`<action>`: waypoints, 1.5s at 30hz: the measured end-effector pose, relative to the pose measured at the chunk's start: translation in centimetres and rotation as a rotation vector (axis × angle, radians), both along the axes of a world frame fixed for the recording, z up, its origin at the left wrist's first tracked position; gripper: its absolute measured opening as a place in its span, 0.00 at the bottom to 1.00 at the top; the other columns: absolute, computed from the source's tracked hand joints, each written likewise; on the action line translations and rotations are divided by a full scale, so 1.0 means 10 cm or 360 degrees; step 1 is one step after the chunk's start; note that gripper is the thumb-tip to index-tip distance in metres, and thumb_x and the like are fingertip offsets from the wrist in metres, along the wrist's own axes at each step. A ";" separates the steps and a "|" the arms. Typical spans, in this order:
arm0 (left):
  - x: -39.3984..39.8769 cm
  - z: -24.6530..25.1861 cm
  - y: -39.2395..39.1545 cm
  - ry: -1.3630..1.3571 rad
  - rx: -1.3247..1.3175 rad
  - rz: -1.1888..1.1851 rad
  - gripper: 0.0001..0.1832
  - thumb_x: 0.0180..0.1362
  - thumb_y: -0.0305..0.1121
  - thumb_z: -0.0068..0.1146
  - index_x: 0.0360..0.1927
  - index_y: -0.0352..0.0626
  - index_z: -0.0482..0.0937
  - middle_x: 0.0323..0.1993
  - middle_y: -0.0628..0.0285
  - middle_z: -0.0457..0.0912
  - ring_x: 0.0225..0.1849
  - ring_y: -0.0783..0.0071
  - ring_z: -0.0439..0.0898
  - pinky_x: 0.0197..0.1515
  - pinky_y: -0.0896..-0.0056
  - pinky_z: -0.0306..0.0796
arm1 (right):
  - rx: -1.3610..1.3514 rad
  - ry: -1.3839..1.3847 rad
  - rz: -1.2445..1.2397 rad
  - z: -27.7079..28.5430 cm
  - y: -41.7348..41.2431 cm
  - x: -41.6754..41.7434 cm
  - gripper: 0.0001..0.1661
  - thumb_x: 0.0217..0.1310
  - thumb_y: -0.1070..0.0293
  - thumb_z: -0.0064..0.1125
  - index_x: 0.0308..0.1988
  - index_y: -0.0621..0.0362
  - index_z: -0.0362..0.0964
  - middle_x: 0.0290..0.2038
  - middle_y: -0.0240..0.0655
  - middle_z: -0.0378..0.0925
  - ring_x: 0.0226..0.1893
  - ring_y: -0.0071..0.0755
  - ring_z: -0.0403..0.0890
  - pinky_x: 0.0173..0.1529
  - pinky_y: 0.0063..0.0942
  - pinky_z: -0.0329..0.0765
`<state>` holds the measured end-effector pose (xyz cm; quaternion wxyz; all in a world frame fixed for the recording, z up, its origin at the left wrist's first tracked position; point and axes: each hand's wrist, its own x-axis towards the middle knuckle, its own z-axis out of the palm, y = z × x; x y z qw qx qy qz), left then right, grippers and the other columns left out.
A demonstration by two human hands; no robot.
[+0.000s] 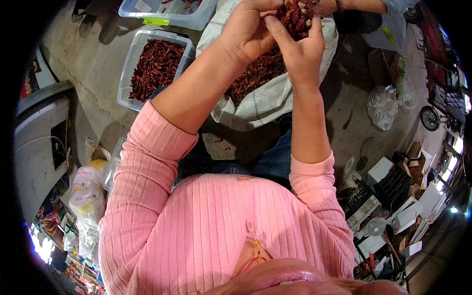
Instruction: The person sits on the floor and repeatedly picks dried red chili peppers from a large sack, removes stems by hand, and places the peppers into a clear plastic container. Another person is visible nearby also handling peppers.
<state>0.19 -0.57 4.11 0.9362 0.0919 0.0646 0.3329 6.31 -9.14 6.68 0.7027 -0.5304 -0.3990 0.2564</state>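
At the top of the head view, a heap of dried red chillies (297, 18) with pale bits among them lies between my two hands. My right hand (304, 49) grips it, thumb on one side and a finger on the other. From the left, my left hand (252, 27) cups the same heap, its fingers partly hidden behind the right thumb. Below both hands is a white woven sack (271, 101), its edge rolled down, holding many more dark red chillies (254, 75). Another person's hand (326, 6), with a bracelet at the wrist, touches or nearly touches the heap from the right.
Left of the sack stands a clear plastic box (125, 79) of dried chillies. A larger clear bin (180, 18) with a green latch is behind it. Clear plastic bags (383, 107) lie on the concrete floor at right. Boxes and a small fan (376, 226) clutter the lower right.
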 end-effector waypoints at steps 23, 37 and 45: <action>-0.08 0.15 0.00 0.0419 0.0302 -0.0200 0.24 0.63 0.41 0.51 0.61 0.43 0.67 0.57 0.60 0.72 0.60 0.68 0.69 0.62 0.67 0.61 | 0.0283 0.1924 0.0914 -0.12 -0.15 0.62 0.12 0.65 0.75 0.48 0.47 0.65 0.62 0.35 0.41 0.68 0.29 0.25 0.67 0.24 0.15 0.66; -0.06 0.21 -0.04 0.0676 0.0464 -0.0016 0.09 0.64 0.33 0.52 0.40 0.38 0.77 0.33 0.60 0.81 0.34 0.74 0.79 0.41 0.74 0.72 | -0.0050 0.1569 0.0683 -0.17 -0.13 0.52 0.08 0.57 0.77 0.55 0.40 0.60 0.72 0.31 0.40 0.76 0.25 0.23 0.69 0.22 0.15 0.65; 0.00 0.10 -0.07 0.0758 0.0719 0.0322 0.10 0.61 0.31 0.56 0.36 0.31 0.78 0.26 0.59 0.80 0.23 0.78 0.79 0.23 0.79 0.74 | -0.0080 0.1695 0.0681 -0.13 -0.17 0.60 0.12 0.59 0.77 0.50 0.44 0.68 0.69 0.36 0.48 0.75 0.22 0.24 0.68 0.21 0.15 0.65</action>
